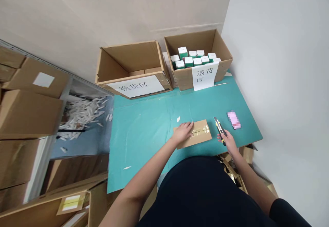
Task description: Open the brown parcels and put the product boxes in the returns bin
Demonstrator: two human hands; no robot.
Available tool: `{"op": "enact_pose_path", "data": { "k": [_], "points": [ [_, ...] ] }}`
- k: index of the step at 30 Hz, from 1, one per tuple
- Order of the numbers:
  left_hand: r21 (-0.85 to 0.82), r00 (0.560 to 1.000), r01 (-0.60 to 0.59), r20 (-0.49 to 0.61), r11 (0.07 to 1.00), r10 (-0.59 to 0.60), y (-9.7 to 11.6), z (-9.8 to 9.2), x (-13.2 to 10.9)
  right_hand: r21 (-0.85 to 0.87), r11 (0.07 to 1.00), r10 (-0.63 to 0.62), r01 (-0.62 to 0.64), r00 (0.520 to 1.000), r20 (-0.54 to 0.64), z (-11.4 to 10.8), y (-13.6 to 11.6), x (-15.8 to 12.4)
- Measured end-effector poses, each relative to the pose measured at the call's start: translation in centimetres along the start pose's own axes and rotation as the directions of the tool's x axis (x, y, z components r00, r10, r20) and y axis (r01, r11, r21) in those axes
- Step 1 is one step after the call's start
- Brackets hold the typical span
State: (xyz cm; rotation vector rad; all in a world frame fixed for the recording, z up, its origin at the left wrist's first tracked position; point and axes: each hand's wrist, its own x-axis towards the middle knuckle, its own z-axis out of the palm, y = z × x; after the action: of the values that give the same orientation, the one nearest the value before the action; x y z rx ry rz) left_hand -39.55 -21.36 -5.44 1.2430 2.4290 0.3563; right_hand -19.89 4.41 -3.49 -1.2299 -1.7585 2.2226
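Left hand: my left hand (183,132) lies palm down over the left end of a small cardboard box (199,136), fingers loosely spread on its top.
Right hand: my right hand (227,139) is closed around a utility knife (221,131), its tip pointing away from me.
Small box: flat on the green surface (144,127), taped side up, close to the near edge, just left of the knife with a narrow strip of green between.
Pink item: a blurred pink thing (234,120) lies right of the knife, near the right edge.
Room: a broad stretch of green runs from the box to the left edge; the right side is tighter, the white wall (288,66) rising beyond.
Far edge: a left carton (133,57) and a right carton (185,79) stand side by side, the right one holding white-topped green boxes (189,61).
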Motion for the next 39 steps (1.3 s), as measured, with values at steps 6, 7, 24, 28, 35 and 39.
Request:
{"op": "enact_pose_path", "data": {
  "k": [6,7,24,28,35,39],
  "points": [
    [0.017,0.997,0.007,-0.080,1.000,-0.006,1.0,0.9,-0.6,-0.051,0.999,0.009,-0.008,1.000,0.023,-0.6,-0.1,-0.1],
    [0.028,0.997,-0.002,-0.082,1.000,0.004,1.2,0.9,-0.4,-0.066,0.998,0.015,-0.013,0.999,0.030,-0.8,-0.1,-0.1],
    [0.034,0.988,-0.089,0.127,0.995,0.084,1.5,-1.3,2.0,-0.089,0.995,0.045,-0.042,0.998,0.036,-1.0,1.3,-0.2],
    [0.048,0.992,-0.076,0.105,0.996,0.071,1.8,-0.8,2.3,-0.084,0.996,0.047,-0.043,0.998,0.039,-1.0,1.3,-0.1],
    [0.126,0.991,-0.134,0.010,0.983,0.134,0.9,1.3,1.8,-0.127,0.992,0.030,-0.025,0.999,0.045,-1.4,1.5,0.0],
    [0.155,0.986,-0.106,-0.115,0.982,0.124,1.4,2.7,1.5,-0.204,0.978,0.062,-0.045,0.995,0.077,-1.7,1.1,0.0]
  ]
}}
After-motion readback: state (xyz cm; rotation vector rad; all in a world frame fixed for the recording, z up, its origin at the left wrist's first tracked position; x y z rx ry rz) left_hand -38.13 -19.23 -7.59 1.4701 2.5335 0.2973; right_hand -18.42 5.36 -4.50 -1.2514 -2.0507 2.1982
